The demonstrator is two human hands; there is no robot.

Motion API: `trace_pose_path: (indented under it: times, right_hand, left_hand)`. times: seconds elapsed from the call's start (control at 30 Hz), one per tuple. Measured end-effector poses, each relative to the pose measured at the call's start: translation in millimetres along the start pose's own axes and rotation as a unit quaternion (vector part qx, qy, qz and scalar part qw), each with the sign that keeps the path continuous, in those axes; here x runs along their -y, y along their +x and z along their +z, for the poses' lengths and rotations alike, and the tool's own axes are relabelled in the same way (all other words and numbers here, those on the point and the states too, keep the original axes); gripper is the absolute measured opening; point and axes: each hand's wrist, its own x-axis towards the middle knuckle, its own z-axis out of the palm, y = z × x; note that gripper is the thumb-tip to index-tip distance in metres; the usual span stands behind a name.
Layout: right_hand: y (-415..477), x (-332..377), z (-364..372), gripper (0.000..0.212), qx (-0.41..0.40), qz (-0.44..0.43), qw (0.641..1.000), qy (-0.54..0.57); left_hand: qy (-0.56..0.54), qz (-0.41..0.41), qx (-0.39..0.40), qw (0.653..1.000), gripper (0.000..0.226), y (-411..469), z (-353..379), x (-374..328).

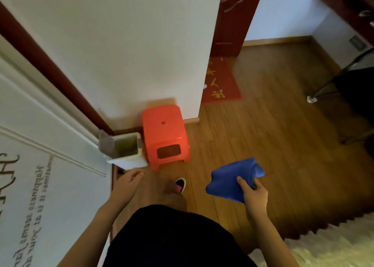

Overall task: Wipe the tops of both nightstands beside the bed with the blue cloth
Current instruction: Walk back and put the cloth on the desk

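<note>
The person stands on a wooden floor [273,145], seen from above, dark clothing filling the lower middle of the view. The right hand [254,193] is held out low in front of the body, and its grip is pinched on the blue cloth [230,178]: the thumb lies across the top of the fabric and the other fingers are tucked under it. The cloth is bunched and loosely folded, hanging in the air above the floorboards, touching nothing but the hand.

The left hand [126,182] hangs free on the other side with nothing in it, fingers loosely curled and slightly apart, not pressed together. It hovers just short of a small white bin [129,161] whose lid [106,145] stands tipped up. The bin sits in the corner against a white wall [121,43], touching or just beside an orange plastic stool [165,135] that stands upright on the floor.

Between the two hands, one foot in a slipper [180,185] points forward. A white door [30,185] with cursive lettering runs along the left edge. Further off, a red doormat [221,82] with yellow characters lies before a dark red door [232,19]. A pale fluffy rug [334,246] covers the lower right corner. No nightstand or bed is in sight.
</note>
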Motion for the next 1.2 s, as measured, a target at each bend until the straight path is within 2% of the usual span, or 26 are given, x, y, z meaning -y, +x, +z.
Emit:
trace_pose_path:
  times: [0.07, 0.2, 0.43, 0.57, 0.73, 0.83, 1.0, 1.2]
  right_hand:
    - [27, 7, 2, 0.009, -0.032, 0.024, 0.999, 0.020]
    - [74, 23, -3, 0.014, -0.128, 0.067, 0.989, 0.042]
    - [133, 55, -31, 0.016, -0.313, 0.108, 0.942, 0.057]
    - [167, 78, -55, 0.009, -0.364, 0.113, 0.918, 0.112]
    - [236, 95, -92, 0.010, -0.393, 0.114, 0.901, 0.144]
    - [296, 113, -121, 0.009, -0.392, 0.114, 0.901, 0.148]
    - [406, 161, -171, 0.014, -0.366, 0.131, 0.908, 0.155]
    - [542, 246, -224, 0.007, -0.290, 0.108, 0.939, 0.148]
  left_hand:
    - [0.006, 0.021, 0.031, 0.999, 0.026, 45, 8, -32]
    - [0.051, 0.086, 0.096, 0.990, 0.010, 140, 34, -107]
    - [0.116, 0.201, 0.224, 0.946, 0.013, 276, 80, -259]
    - [0.145, 0.236, 0.285, 0.918, 0.013, 325, 125, -331]
    - [0.173, 0.194, 0.356, 0.898, 0.014, 377, 194, -397]
    - [0.172, 0.182, 0.357, 0.900, 0.014, 406, 239, -435]
    - [0.183, 0.139, 0.318, 0.920, 0.020, 442, 291, -494]
    - [0.135, 0.124, 0.240, 0.953, 0.016, 501, 339, -576]
